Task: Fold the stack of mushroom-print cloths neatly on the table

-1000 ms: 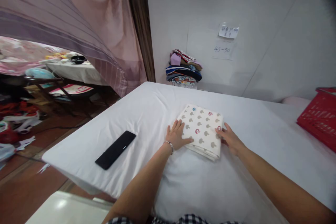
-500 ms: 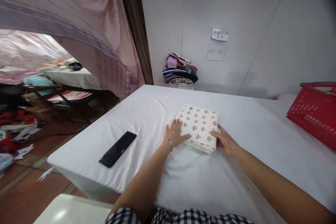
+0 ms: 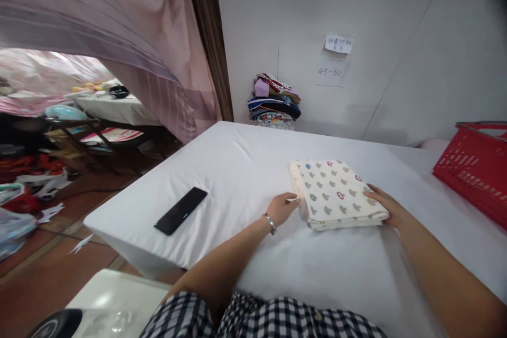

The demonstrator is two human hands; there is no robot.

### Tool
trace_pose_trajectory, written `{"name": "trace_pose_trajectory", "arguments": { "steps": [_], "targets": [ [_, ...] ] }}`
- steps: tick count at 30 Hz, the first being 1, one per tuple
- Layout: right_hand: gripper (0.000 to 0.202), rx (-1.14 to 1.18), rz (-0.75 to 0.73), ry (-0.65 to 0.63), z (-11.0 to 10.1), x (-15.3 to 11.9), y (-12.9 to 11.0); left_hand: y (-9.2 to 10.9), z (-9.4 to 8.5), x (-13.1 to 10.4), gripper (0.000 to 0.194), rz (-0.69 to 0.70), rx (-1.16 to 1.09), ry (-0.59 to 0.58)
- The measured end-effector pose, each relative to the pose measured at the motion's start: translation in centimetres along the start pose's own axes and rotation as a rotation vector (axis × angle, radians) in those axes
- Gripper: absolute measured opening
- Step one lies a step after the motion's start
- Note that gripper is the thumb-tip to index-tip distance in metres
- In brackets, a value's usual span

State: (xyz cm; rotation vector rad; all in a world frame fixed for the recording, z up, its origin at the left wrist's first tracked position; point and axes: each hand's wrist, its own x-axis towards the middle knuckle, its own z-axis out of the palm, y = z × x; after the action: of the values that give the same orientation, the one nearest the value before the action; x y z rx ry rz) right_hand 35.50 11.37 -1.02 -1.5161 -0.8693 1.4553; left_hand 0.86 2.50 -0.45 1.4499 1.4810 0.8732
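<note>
A folded cream cloth with a mushroom print (image 3: 336, 193) lies flat on the white-covered table (image 3: 245, 169). My left hand (image 3: 282, 208) rests on the table at the cloth's near left corner, fingertips touching its edge. My right hand (image 3: 386, 205) lies against the cloth's right side, with the fingers partly on its top. Neither hand grips the cloth.
A black phone (image 3: 181, 210) lies on the table's left part. A red plastic basket (image 3: 473, 169) stands at the right edge. A stack of folded clothes (image 3: 274, 103) sits by the far wall. A pink curtain (image 3: 130, 37) hangs at the left, with clutter on the floor beyond.
The cloth has turned and shifted to the right on the table. My left hand came off its top to its left corner, and my right hand moved right along with it.
</note>
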Motion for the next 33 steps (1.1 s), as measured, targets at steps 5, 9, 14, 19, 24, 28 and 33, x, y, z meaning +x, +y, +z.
{"name": "trace_pose_trajectory", "arguments": {
  "steps": [5,9,14,19,24,28,33],
  "targets": [
    [0.067,0.001,-0.019,-0.072,-0.3,0.1,0.3,0.9,0.3,2.7,0.039,-0.251,-0.253,-0.021],
    [0.063,-0.020,-0.018,-0.123,-0.6,0.3,0.3,2.1,1.6,4.3,0.057,-0.388,-0.379,-0.001],
    [0.070,-0.115,0.006,-0.062,-1.4,0.8,-1.1,2.6,2.9,4.5,0.065,-0.433,-0.515,-0.004],
    [0.072,-0.365,-0.029,0.062,-3.5,2.2,-4.1,2.3,3.5,3.5,0.046,-0.426,-0.577,-0.104],
    [0.063,-0.977,-0.226,0.295,-2.2,2.2,-6.4,1.3,3.7,3.5,0.020,-0.348,-0.559,-0.156],
    [0.045,-1.024,-0.619,0.219,3.3,-0.1,-5.1,0.6,4.0,3.6,0.017,-0.269,-0.558,-0.177],
    [0.048,-1.161,-0.793,-0.153,10.5,-2.6,-0.9,0.3,4.3,2.9,0.010,-0.184,-0.464,-0.180]
  ]
}}
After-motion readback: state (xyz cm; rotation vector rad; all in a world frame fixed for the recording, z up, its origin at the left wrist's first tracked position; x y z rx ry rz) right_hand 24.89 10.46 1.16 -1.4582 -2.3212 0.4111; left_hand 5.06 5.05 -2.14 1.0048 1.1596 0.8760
